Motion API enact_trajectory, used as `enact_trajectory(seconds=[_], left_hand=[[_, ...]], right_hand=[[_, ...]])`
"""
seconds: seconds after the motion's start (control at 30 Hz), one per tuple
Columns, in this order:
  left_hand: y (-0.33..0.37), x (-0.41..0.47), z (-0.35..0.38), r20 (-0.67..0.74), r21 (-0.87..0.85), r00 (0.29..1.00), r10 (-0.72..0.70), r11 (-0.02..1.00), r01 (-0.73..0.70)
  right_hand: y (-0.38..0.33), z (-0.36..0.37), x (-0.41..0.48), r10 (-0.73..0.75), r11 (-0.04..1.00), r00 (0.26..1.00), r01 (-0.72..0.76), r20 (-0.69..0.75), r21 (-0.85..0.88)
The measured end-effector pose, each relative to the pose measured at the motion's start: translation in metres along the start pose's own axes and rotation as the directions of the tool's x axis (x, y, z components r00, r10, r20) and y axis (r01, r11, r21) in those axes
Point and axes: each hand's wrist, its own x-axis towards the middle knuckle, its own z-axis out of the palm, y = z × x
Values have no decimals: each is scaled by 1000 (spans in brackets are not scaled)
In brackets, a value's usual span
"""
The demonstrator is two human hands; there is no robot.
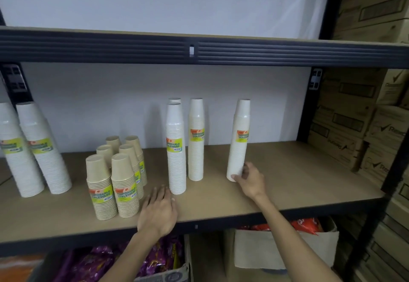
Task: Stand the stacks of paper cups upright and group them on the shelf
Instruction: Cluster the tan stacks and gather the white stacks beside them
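1. Your right hand (250,178) grips the base of the lone white stack (239,140), fingers wrapped round its lowest cups. Holding low gives you control of the foot, which judging by its slight lean is what needs steadying.
2. That stack stands apart from the white trio (184,144) to its left, so it likely needs sliding over to join them.
3. Your left hand (159,209) lies flat and empty on the shelf board (287,182), fingers spread, just beside the front stack of the trio, probably as a brace.
4. The brown stacks (117,177) are already clustered upright, labels forward.
5. Two white stacks at far left (33,148) appear tilted; the wide lens may exaggerate this.
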Motion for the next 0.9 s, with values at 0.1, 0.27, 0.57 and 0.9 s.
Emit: enact_trajectory(seconds=[0.1, 0.27, 0.57, 0.9], left_hand=[[1, 0, -1, 15, 14, 1000, 1, 1000, -1], [0, -2, 0, 4, 19, 1000, 2, 1000, -3], [-2, -13, 0, -76, 7, 997, 35, 999, -35], [-7, -48, -6, -308, -24, 935, 177, 981, -194]], right_hand=[[-13, 12, -38, -43, 999, 997, 42, 62, 24], [-37, 48, -70, -73, 995, 987, 62, 141, 80], [-54, 89, -61, -70, 994, 990, 57, 126, 97], [-69, 73, -103, -61, 991, 998, 61, -5, 118]])
